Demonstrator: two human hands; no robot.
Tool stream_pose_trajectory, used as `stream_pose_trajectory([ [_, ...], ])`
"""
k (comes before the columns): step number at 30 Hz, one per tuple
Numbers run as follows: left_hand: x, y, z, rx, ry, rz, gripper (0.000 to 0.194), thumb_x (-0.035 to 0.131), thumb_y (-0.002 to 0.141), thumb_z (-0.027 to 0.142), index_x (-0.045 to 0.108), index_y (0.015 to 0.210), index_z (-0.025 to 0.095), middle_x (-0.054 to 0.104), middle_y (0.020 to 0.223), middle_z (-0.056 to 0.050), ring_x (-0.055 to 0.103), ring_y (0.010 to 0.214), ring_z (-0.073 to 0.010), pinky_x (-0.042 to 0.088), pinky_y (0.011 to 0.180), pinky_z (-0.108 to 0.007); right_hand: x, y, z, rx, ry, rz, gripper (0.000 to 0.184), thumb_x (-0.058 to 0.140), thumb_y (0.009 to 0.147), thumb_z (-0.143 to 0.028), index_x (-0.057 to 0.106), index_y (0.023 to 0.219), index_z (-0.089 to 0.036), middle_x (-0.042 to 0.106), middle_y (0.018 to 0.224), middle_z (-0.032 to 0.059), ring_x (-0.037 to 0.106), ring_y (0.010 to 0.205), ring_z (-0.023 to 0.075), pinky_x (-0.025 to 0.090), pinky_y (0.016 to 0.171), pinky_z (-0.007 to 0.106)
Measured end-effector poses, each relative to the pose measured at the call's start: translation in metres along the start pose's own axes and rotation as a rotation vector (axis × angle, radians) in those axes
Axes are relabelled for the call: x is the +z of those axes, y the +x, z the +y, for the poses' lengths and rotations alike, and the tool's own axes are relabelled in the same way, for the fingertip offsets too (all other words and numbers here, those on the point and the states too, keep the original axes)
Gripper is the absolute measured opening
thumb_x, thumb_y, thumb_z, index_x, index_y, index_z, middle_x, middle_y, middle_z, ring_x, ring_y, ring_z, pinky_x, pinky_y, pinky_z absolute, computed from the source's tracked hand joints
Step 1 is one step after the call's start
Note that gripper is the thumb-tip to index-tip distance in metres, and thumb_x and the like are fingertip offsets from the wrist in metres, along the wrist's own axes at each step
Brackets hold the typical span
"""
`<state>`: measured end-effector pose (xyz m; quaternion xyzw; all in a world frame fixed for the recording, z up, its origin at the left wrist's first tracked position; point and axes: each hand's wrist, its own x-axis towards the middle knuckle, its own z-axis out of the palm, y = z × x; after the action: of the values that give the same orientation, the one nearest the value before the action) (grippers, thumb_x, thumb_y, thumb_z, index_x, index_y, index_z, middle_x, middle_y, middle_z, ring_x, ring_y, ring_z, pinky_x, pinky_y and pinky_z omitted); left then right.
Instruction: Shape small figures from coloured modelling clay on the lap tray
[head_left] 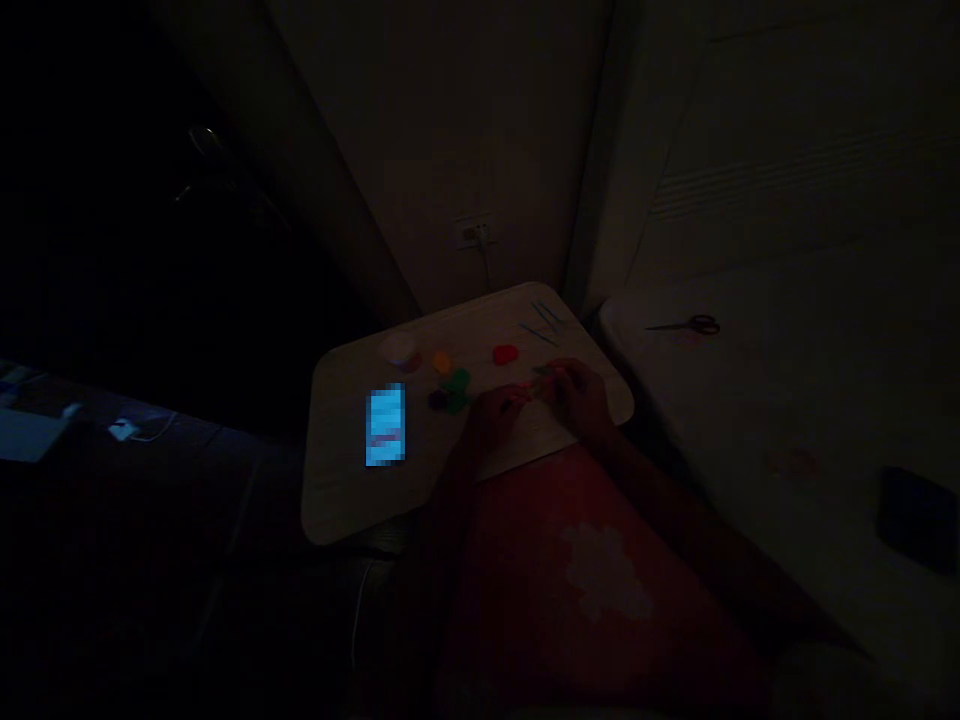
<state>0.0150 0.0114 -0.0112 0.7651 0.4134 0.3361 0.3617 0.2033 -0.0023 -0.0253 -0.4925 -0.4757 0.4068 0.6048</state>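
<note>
In dim light both hands meet over the near right part of a small wooden table [341, 500]. My left hand [496, 415] has its fingers closed on a small piece of red modelling clay [529, 388]. Against the same piece my right hand [577, 395] is pinched, and a bit of green [541, 370] shows by its fingertips. Its exact shape is too dark to tell. Just beyond lies a red clay lump [505, 354]. Left of my hands are green clay [456, 388], a dark lump [437, 400] and an orange lump [442, 362].
A lit phone [385, 425] lies on the table's left side, near a pale cup [397, 348]. Several thin tools [544, 318] rest at the far right corner. Scissors [690, 325] lie on the pale surface to the right. A wall socket [475, 233] holds a plug.
</note>
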Motion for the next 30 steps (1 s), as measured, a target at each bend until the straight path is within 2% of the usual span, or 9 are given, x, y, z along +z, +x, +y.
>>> stream_pose_trajectory([
  [5, 0.000, 0.000, 0.002, -0.023, -0.023, -0.017, 0.024, 0.053, 0.096, 0.027, 0.075, 0.099, 0.018, 0.078, 0.105, -0.007, 0.071, 0.096, -0.0200, 0.054, 0.092, -0.032, -0.001, 0.002, 0.000, -0.023, -0.006, -0.005, 0.042, 0.055, 0.095, -0.056, 0.066, 0.116, -0.022, 0.076, 0.086, 0.0059, 0.068, 0.066, 0.0183, 0.054, 0.062, 0.031],
  [11, 0.002, 0.002, 0.001, 0.011, -0.033, -0.018, 0.025, 0.053, 0.096, 0.028, 0.076, 0.098, 0.018, 0.078, 0.107, -0.008, 0.071, 0.099, -0.0208, 0.053, 0.094, -0.032, -0.004, 0.001, -0.010, -0.036, -0.144, -0.046, 0.029, 0.064, 0.089, -0.047, 0.072, 0.086, -0.019, 0.074, 0.075, 0.0049, 0.066, 0.064, 0.0175, 0.052, 0.062, 0.029],
  [16, 0.004, 0.006, -0.004, 0.016, -0.052, -0.003, 0.026, 0.054, 0.096, 0.029, 0.076, 0.102, 0.018, 0.078, 0.107, -0.007, 0.072, 0.098, -0.0204, 0.054, 0.091, -0.031, -0.007, 0.000, -0.011, -0.048, -0.219, -0.032, 0.020, 0.070, 0.083, -0.039, 0.069, 0.079, -0.019, 0.075, 0.076, 0.0051, 0.067, 0.068, 0.0179, 0.052, 0.063, 0.029],
  [22, 0.004, 0.008, -0.005, -0.012, -0.060, 0.028, 0.024, 0.057, 0.095, 0.031, 0.076, 0.098, 0.016, 0.078, 0.098, -0.006, 0.070, 0.088, -0.0181, 0.053, 0.083, -0.028, -0.005, 0.001, -0.011, -0.020, -0.227, -0.019, 0.022, 0.075, 0.076, -0.036, 0.059, 0.071, -0.020, 0.071, 0.067, 0.0031, 0.064, 0.061, 0.0171, 0.048, 0.057, 0.027],
  [25, 0.002, 0.006, -0.003, -0.007, -0.054, 0.041, 0.025, 0.056, 0.095, 0.030, 0.075, 0.097, 0.015, 0.078, 0.095, -0.006, 0.069, 0.084, -0.0174, 0.053, 0.081, -0.027, -0.004, 0.001, -0.014, -0.025, -0.210, -0.035, 0.021, 0.071, 0.079, -0.037, 0.064, 0.073, -0.019, 0.069, 0.064, 0.0018, 0.061, 0.058, 0.0155, 0.046, 0.057, 0.026],
  [27, -0.001, 0.004, 0.000, -0.018, -0.050, 0.049, 0.025, 0.054, 0.096, 0.029, 0.075, 0.098, 0.016, 0.078, 0.097, -0.006, 0.070, 0.089, -0.0179, 0.053, 0.083, -0.028, -0.004, 0.001, -0.014, -0.043, -0.214, -0.055, 0.021, 0.068, 0.082, -0.038, 0.070, 0.077, -0.018, 0.069, 0.065, 0.0020, 0.061, 0.059, 0.0157, 0.047, 0.059, 0.027],
  [30, -0.003, 0.002, 0.004, -0.036, -0.041, 0.053, 0.025, 0.053, 0.097, 0.029, 0.075, 0.098, 0.016, 0.078, 0.099, -0.006, 0.070, 0.093, -0.0189, 0.053, 0.086, -0.029, -0.005, 0.001, -0.013, -0.070, -0.227, -0.046, 0.021, 0.068, 0.084, -0.037, 0.076, 0.085, -0.018, 0.076, 0.081, 0.0049, 0.067, 0.073, 0.0184, 0.052, 0.071, 0.030],
])
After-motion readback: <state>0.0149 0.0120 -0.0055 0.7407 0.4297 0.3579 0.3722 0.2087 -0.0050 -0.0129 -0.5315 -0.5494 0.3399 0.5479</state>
